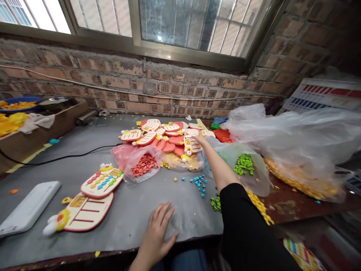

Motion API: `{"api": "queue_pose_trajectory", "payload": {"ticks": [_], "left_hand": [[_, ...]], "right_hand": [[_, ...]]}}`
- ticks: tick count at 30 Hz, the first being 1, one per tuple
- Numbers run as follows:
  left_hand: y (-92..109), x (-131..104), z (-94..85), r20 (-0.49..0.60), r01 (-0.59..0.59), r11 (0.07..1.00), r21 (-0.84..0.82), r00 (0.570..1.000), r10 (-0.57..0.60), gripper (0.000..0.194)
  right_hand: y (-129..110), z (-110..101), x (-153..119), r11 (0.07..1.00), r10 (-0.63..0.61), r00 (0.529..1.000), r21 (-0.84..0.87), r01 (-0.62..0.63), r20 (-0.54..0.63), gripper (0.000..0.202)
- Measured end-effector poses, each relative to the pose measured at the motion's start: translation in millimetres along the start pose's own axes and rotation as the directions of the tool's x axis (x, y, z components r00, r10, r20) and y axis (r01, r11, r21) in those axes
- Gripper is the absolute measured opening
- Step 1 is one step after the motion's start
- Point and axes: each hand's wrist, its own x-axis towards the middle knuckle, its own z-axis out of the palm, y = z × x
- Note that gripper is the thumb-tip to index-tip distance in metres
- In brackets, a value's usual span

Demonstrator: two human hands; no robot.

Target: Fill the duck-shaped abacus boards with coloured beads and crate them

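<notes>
At the near edge of the table my left hand [158, 230] hovers open, fingers spread, holding nothing. My right hand [199, 137] reaches far forward to the pile and grips the upper edge of a cream duck-headed toy board [193, 144]; its fingertips are small and partly hidden. That board has slots and a yellow head with big white eyes pointing toward me. More such boards [145, 138] lie heaped around it, some with the red back up. On the left, a board with coloured beads [102, 181] overlaps a bare-slotted board [88, 214].
Bags of red beads [145, 165], yellow beads [180, 161] and green beads [244, 165] stand before and beside the pile. Loose blue beads [199, 183] and green beads [216, 203] lie near my right arm. A white device [29, 207] and black cable [70, 155] are left; a large bag [304, 173] is right.
</notes>
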Motion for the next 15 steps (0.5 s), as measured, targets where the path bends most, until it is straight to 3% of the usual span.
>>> {"api": "queue_pose_trajectory", "payload": {"ticks": [4,7,10,12,15], "left_hand": [[1,0,-1.7,0.002,0.010,1.000,-0.016,1.000,-0.010,0.060],[2,1,-1.8,-0.015,0.013,1.000,-0.028,1.000,-0.014,0.058],[2,1,-0.9,-0.053,0.043,0.998,-0.040,0.998,-0.045,0.056],[3,2,-0.4,-0.085,0.090,0.995,-0.043,0.992,-0.093,0.055],[5,3,-0.5,-0.109,0.168,0.985,-0.042,0.979,-0.172,0.059]], "right_hand": [[3,-14,-6,0.999,0.009,0.998,-0.050,-0.006,0.059,0.032],[4,-25,-38,0.997,-0.049,0.999,-0.067,0.050,0.020,0.018],[11,-23,-105,0.987,-0.159,0.987,-0.022,0.158,-0.035,0.024],[21,-11,-163,0.982,-0.175,0.982,0.066,0.179,-0.066,0.030],[40,15,-250,0.960,-0.152,0.988,0.234,0.152,-0.016,0.033]]}}
